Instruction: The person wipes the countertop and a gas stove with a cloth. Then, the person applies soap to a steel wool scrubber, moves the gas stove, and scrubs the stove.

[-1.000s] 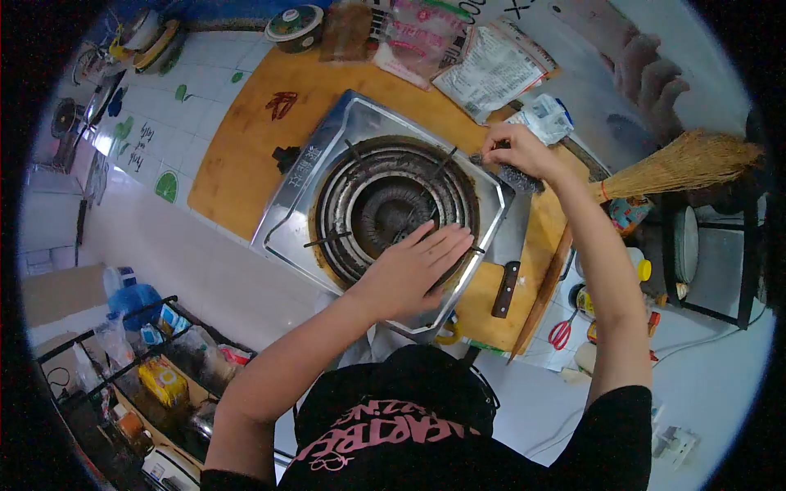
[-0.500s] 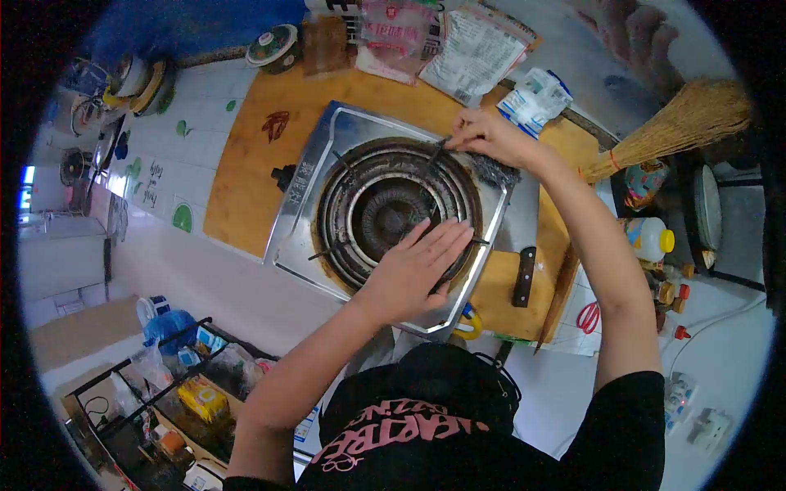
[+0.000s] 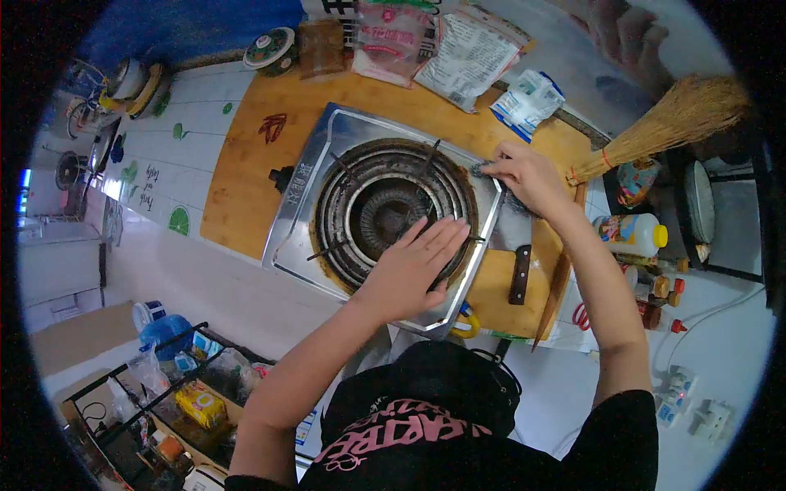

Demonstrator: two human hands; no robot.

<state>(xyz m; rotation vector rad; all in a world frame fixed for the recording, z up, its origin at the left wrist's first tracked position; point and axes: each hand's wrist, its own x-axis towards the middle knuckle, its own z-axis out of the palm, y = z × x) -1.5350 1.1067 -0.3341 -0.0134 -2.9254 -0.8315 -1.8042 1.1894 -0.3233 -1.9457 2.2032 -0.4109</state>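
A steel gas stove (image 3: 286,237) with a round, grimy burner (image 3: 391,217) sits on the wooden board. My left hand (image 3: 413,270) lies flat on the burner's near right side, fingers stretched out. At the stove's far right corner, my right hand (image 3: 528,178) is closed, its fingertips pinching a bit of dark grey steel wool (image 3: 516,206). More of that wool shows under the palm and wrist. Brown residue rings the burner on the metal plate. A knife (image 3: 521,274) with a dark handle rests on the board to the right of the stove, its blade partly covered.
Behind the stove stand food bags (image 3: 467,61), a white-and-blue packet (image 3: 528,102) and a lidded pot (image 3: 271,51). A straw broom (image 3: 667,123) leans at the right, above a yellow-capped bottle (image 3: 634,235). Dried chillies (image 3: 273,128) lie on the wooden board (image 3: 233,188).
My right hand has moved right, from the burner's far pot support to the stove's corner, taking the steel wool along. My left hand stays in place.
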